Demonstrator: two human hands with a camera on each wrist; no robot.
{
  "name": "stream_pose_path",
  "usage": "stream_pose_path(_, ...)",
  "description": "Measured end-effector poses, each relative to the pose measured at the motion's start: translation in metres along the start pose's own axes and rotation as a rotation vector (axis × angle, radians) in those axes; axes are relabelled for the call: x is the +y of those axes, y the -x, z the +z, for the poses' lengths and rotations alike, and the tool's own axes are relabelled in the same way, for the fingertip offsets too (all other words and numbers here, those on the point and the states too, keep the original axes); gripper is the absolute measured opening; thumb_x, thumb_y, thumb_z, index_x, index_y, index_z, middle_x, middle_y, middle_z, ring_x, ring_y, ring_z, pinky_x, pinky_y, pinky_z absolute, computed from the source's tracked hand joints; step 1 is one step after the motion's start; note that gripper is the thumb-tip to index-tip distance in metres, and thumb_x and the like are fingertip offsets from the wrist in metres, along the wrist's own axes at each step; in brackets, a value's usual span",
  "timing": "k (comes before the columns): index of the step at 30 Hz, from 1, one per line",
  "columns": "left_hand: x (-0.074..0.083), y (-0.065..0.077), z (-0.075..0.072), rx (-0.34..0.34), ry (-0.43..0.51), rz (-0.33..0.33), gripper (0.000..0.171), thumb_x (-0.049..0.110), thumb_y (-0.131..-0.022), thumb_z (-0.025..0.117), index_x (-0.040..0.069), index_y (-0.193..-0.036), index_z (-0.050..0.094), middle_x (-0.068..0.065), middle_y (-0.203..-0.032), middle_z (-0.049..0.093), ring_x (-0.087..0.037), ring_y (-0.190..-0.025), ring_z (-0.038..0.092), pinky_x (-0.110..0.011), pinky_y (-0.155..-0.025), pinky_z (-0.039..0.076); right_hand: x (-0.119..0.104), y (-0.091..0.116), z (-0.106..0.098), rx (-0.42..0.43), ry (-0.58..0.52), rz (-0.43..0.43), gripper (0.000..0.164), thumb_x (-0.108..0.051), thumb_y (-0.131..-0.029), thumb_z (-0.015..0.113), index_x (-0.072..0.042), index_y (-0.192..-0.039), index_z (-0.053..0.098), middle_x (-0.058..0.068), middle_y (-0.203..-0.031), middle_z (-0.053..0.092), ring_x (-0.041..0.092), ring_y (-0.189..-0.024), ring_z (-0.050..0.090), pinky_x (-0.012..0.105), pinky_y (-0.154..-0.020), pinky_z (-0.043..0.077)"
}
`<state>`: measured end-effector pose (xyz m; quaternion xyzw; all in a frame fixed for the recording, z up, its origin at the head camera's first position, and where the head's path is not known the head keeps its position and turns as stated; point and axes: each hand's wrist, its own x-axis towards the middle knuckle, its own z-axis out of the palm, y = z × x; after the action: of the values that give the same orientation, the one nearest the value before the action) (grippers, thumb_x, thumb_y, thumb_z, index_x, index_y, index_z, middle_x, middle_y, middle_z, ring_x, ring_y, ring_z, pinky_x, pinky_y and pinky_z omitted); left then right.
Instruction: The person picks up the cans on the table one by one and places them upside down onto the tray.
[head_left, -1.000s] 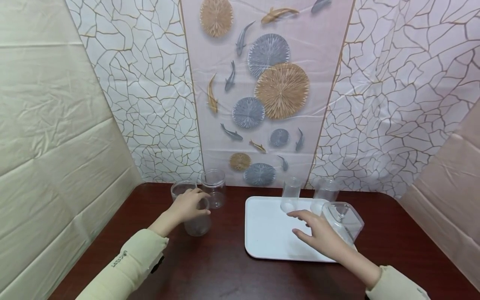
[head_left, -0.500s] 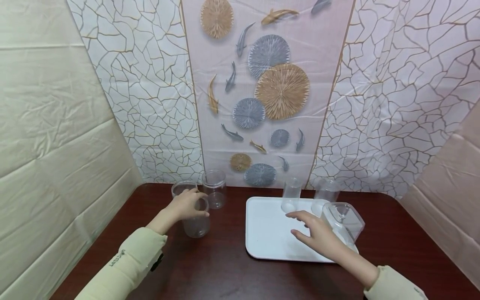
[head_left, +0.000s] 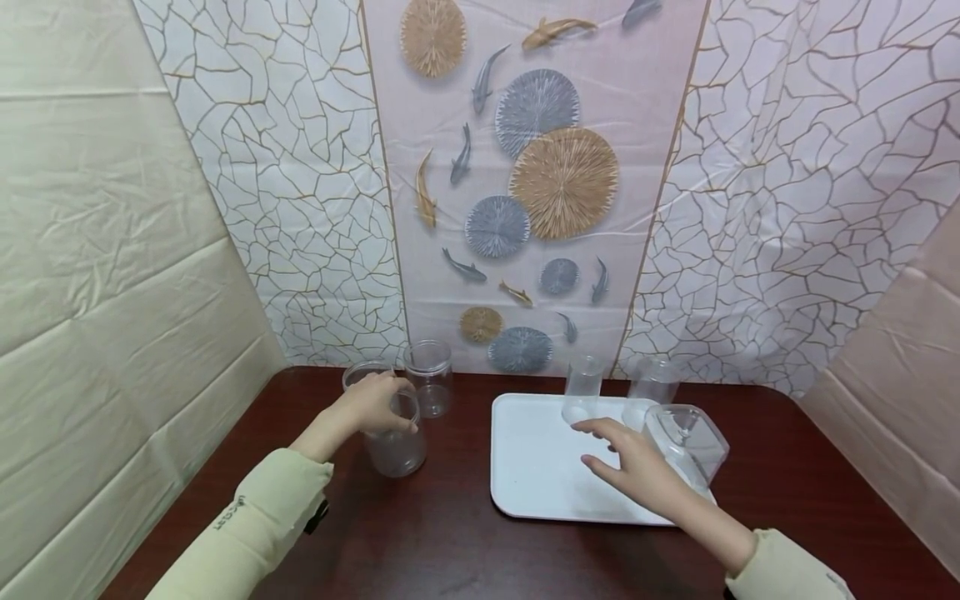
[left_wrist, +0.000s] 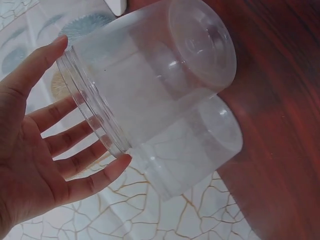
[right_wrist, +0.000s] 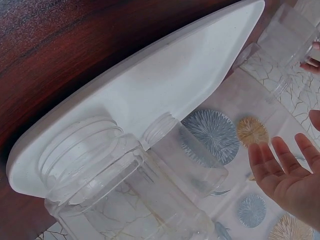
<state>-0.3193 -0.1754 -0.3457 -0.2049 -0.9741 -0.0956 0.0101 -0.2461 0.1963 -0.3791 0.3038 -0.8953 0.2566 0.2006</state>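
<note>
My left hand sits over the mouth of a clear plastic jar on the dark wooden table. In the left wrist view its thumb and fingertips grip the rim of this jar. My right hand hovers with spread fingers over the white tray and holds nothing; the right wrist view shows its open palm. A clear square-shouldered jar stands on the tray just right of that hand.
Two more clear jars stand behind my left hand near the wall. Two other clear jars stand at the tray's back edge. Patterned sheets wall in the table at the back and sides.
My left hand has shifted the jar a little to the right. The right hand has stayed almost still over the tray.
</note>
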Motion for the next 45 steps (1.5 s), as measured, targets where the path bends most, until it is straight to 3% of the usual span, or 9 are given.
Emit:
stream_pose_path(10,0.015,0.002,-0.015,0.07,0.029,0.071,0.061,0.044,-0.071,0.078,0.01,-0.119,0.062,-0.01,-0.117,0.062,-0.031,-0.111,0.057,-0.048,-0.091,0.046,0.0,-0.007,-0.002,0.009,-0.008,-0.014,0.036,-0.005,-0.08,0.071,-0.005,-0.116,0.063,0.007,-0.111,0.067,0.024,-0.094,0.063,0.035,-0.073,0.054)
stream_pose_path(20,0.033,0.002,-0.028,0.139,0.087,0.161,0.061,0.046,-0.072,0.077,0.009,-0.119,0.062,-0.012,-0.117,0.062,-0.031,-0.108,0.058,-0.047,-0.092,0.046,-0.003,-0.013,-0.011,0.001,-0.023,0.032,0.036,-0.006,-0.083,0.069,-0.004,-0.118,0.062,0.009,-0.113,0.066,0.026,-0.097,0.062,0.037,-0.075,0.054)
stream_pose_path(31,0.044,0.0,-0.029,0.208,0.196,0.141,0.061,0.047,-0.072,0.077,0.012,-0.12,0.061,-0.008,-0.122,0.061,-0.028,-0.114,0.057,-0.046,-0.095,0.045,-0.003,-0.018,-0.016,0.007,-0.028,0.063,0.036,-0.006,-0.084,0.068,-0.005,-0.119,0.061,0.01,-0.115,0.065,0.027,-0.099,0.061,0.036,-0.075,0.054)
stream_pose_path(37,0.048,-0.003,-0.027,0.269,0.344,0.116,0.062,0.042,-0.074,0.078,0.01,-0.122,0.057,-0.01,-0.122,0.06,-0.029,-0.111,0.057,-0.045,-0.092,0.046,-0.004,-0.023,-0.021,0.018,-0.045,0.06,0.035,-0.006,-0.086,0.067,-0.003,-0.12,0.06,0.012,-0.116,0.064,0.029,-0.1,0.061,0.039,-0.075,0.054)
stream_pose_path(45,0.052,-0.007,-0.017,0.287,0.709,0.065,0.053,0.029,-0.08,0.074,0.012,-0.126,0.054,-0.011,-0.129,0.055,-0.034,-0.116,0.053,-0.05,-0.093,0.046,0.001,-0.028,-0.021,0.034,-0.088,0.111,0.038,-0.01,-0.087,0.066,-0.001,-0.123,0.057,0.018,-0.119,0.061,0.034,-0.105,0.06,0.042,-0.077,0.055)
